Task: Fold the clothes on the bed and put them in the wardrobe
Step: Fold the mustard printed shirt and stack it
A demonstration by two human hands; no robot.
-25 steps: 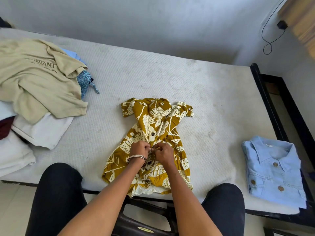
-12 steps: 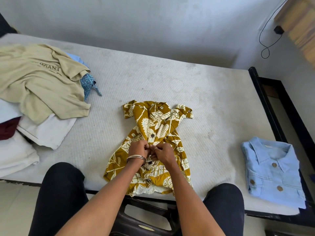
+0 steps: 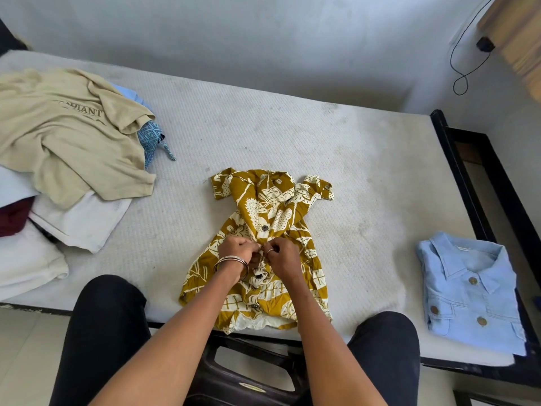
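A pale, scuffed wall (image 3: 263, 54) backs a single bed whose off-white quilted mattress (image 3: 263, 136) sits in a black frame (image 3: 456, 171), with a thin black cable (image 3: 465, 63) looping down the wall near the right corner. In the middle of the near edge lies a small mustard-yellow dress with a cream leaf print (image 3: 263, 230), spread face up with its short sleeves toward the wall and its hem reaching the mattress edge; dark buttons run down its front. The person sits close to the bed, black-trousered knees on either side, both arms stretched over the dress. The left hand (image 3: 235, 250), with metal bangles at the wrist, and the right hand (image 3: 282, 256), with a ring on one finger, meet at the waist of the dress, fingers curled and pinching the fabric at the button line, the two hands touching one another. To the right, near the frame, lies a light blue buttoned shirt (image 3: 468, 288), folded flat with its collar up. On the left lies a loose heap: a beige printed T-shirt (image 3: 67, 136) on top, a blue patterned cloth (image 3: 150, 139) poking out beside it, white garments (image 3: 79, 221) beneath, and a dark maroon piece (image 3: 13, 215) at the edge.
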